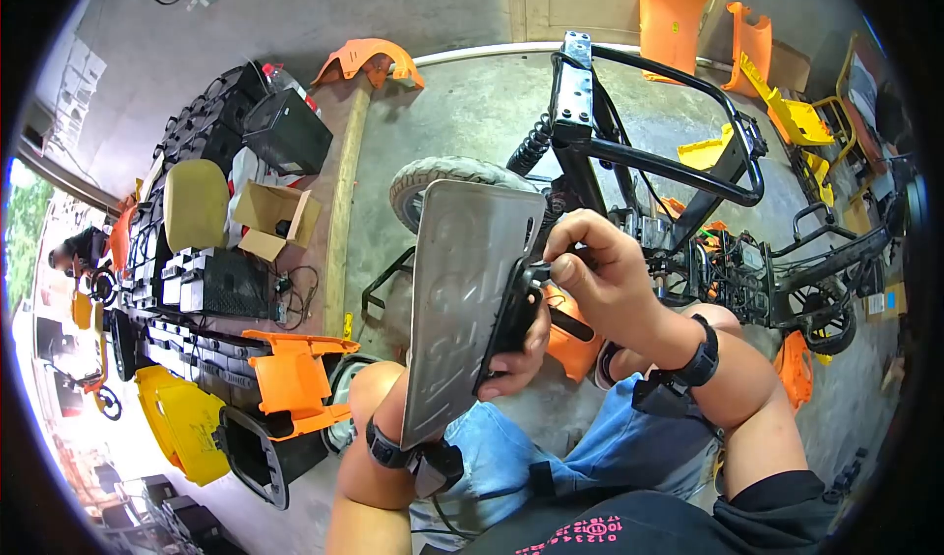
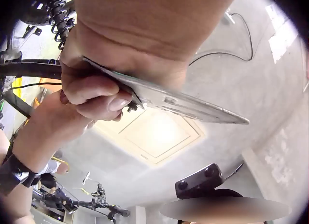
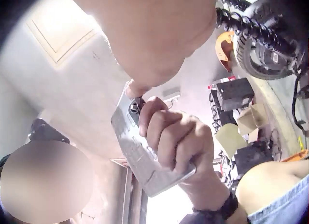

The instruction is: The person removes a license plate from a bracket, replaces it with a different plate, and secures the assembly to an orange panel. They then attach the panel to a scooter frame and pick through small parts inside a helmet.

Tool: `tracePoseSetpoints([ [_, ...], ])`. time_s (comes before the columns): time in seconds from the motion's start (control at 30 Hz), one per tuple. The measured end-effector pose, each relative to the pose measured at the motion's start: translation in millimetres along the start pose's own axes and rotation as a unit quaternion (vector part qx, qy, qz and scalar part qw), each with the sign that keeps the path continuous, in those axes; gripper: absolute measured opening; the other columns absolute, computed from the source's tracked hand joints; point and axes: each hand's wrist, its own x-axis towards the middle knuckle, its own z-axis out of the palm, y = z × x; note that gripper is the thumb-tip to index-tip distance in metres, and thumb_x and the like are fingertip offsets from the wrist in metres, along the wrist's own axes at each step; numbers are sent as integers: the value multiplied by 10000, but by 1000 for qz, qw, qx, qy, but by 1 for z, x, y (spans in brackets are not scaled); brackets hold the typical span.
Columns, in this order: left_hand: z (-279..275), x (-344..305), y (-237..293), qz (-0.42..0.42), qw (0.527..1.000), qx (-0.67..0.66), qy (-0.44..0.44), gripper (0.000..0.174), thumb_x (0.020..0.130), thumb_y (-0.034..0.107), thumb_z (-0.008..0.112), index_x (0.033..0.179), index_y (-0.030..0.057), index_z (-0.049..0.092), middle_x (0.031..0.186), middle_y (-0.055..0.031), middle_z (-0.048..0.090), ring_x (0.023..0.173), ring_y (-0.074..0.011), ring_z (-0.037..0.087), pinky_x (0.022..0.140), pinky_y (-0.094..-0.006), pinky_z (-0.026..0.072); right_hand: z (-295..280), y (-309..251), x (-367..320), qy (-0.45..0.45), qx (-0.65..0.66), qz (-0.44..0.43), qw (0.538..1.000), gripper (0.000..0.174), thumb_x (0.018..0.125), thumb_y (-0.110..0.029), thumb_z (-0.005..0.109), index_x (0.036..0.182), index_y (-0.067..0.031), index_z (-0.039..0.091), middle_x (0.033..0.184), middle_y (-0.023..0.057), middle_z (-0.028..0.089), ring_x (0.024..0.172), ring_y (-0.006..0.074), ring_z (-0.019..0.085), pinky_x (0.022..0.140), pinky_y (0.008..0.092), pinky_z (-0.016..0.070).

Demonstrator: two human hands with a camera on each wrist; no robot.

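Note:
A grey metal license plate [image 1: 462, 290] with embossed characters stands tilted over the person's lap. Against its right side lies a black bracket [image 1: 513, 309]. The left hand [image 1: 519, 360] grips plate and bracket together, with its fingers curled round them, as the right wrist view also shows of the left hand [image 3: 176, 137]. At the bracket's upper end, the thumb and index finger of the right hand [image 1: 602, 268] pinch a small dark part, mostly hidden by the fingertips. A metal fastener [image 3: 136, 106] shows there in the right wrist view.
A black vehicle frame [image 1: 659, 162] with a wheel [image 1: 413, 183] stands ahead. Left are black batteries [image 1: 231, 282], an open cardboard box [image 1: 275, 221], and orange [image 1: 295, 378] and yellow panels [image 1: 182, 427]. More orange panels [image 1: 674, 14] lean at the back wall.

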Motion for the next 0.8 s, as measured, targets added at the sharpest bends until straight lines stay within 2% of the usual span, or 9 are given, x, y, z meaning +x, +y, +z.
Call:
tracePoseSetpoints([
  [0.03, 3, 1, 1, 1, 1000, 0, 0, 672, 842, 582, 583, 936, -79, 508, 629, -24, 407, 453, -136, 454, 380, -214, 334, 4, -1, -2, -17, 32, 16, 999, 251, 938, -252, 678, 996, -28, 580, 879, -20, 569, 751, 40, 505, 660, 196, 432],
  [0.13, 10, 1, 5, 24, 998, 45, 28, 674, 849, 583, 574, 944, -81, 506, 639, -27, 406, 462, -130, 446, 381, -211, 312, 14, -7, -6, -36, 151, 76, 985, 234, 975, -240, 622, 1014, -21, 554, 865, -1, 581, 775, 54, 563, 694, 218, 472],
  [0.17, 11, -1, 5, 27, 998, 48, 37, 675, 852, 583, 570, 946, -82, 506, 639, -25, 403, 462, -126, 439, 381, -211, 302, 15, -9, -8, -46, 139, 70, 987, 231, 997, -238, 584, 1022, -14, 535, 844, 16, 591, 772, 74, 596, 708, 232, 490],
  [0.33, 4, -5, 2, 24, 999, 32, 4, 677, 857, 588, 554, 946, -82, 503, 644, -19, 397, 461, -117, 423, 384, -208, 283, 16, -6, -7, -48, 97, 67, 992, 249, 1000, -260, 577, 1016, -15, 534, 818, 19, 595, 748, 83, 598, 693, 236, 488],
  [0.4, 10, -6, 2, 40, 990, 105, 81, 680, 858, 598, 538, 936, -76, 502, 650, -17, 396, 465, -110, 408, 389, -207, 285, 15, -6, -6, -56, 95, 70, 991, 253, 1001, -266, 574, 1017, -16, 536, 812, 18, 595, 744, 83, 597, 688, 235, 486],
  [0.47, 7, -4, 5, 38, 992, 101, 67, 679, 859, 599, 534, 933, -74, 502, 654, -16, 398, 469, -106, 397, 390, -207, 285, 12, -7, -3, -76, 180, 133, 972, 254, 1001, -269, 577, 1006, -18, 546, 811, 16, 595, 745, 75, 592, 674, 239, 479],
  [0.6, 6, -1, 4, 52, 994, 91, 28, 657, 864, 582, 532, 930, -71, 507, 664, -13, 403, 483, -98, 392, 391, -208, 284, 10, -3, -2, -62, 129, 112, 983, 242, 1000, -258, 583, 985, -17, 568, 808, 11, 593, 733, 70, 567, 665, 238, 467],
  [0.67, 9, -1, 4, 53, 995, 82, 31, 646, 856, 571, 552, 934, -68, 508, 664, -11, 407, 488, -101, 410, 393, -205, 289, 10, -6, 0, -25, 22, 39, 999, 236, 992, -247, 599, 951, -15, 597, 802, 4, 591, 718, 65, 535, 651, 234, 451],
  [0.8, 10, 0, 5, 62, 994, 71, 52, 631, 823, 543, 625, 955, -63, 509, 670, -9, 422, 499, -111, 450, 397, -200, 303, 2, -8, 2, -7, 9, 37, 999, 224, 964, -232, 641, 924, -12, 622, 789, 1, 583, 715, 62, 511, 639, 224, 437],
])
